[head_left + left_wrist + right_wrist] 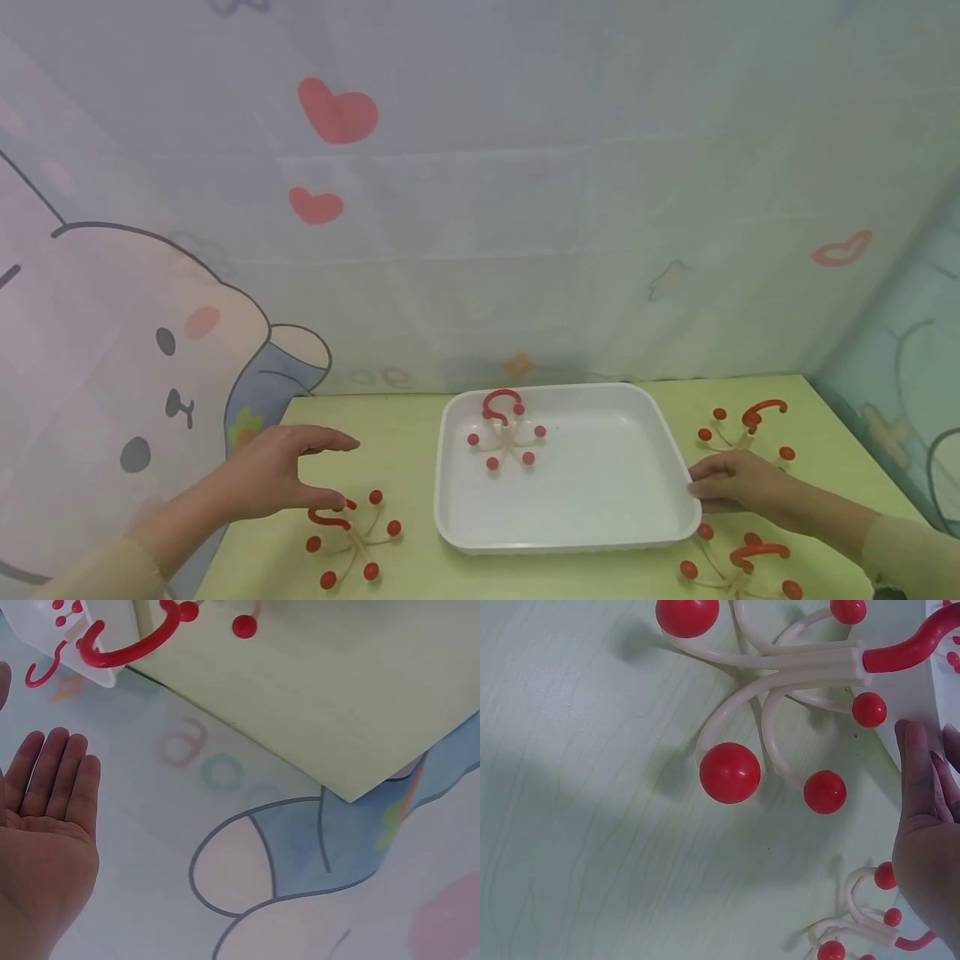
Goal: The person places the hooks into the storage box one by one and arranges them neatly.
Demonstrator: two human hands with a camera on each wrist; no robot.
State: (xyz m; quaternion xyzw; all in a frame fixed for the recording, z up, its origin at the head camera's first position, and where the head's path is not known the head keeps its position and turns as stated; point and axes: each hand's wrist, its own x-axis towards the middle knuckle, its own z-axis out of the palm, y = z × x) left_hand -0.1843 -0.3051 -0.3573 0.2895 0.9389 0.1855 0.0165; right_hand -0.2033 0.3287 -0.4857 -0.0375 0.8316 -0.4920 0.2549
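1. Near right corner of table (420, 575): one red-tipped hook hanger (738, 562).
2. Near left: second hook hanger (348, 533); left hand (273, 475) hovers just above it, fingers spread, holding nothing.
3. Centre: white tray (637, 533); right hand (731, 483), fingers straight, rests against its right rim.
4. Tray's far left corner holds a third hanger (506, 429).
5. Far right corner of table: fourth hanger (750, 429).

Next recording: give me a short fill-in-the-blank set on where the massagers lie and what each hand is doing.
1. The white tray holds ____ scalp massager.
2. The right hand touches the tray's ____ edge.
3. The left hand hovers, fingers spread, over the massager on the table to the tray's ____.
4. Outside the tray, ____ massagers lie on the table.

Missing words: one; right; left; three
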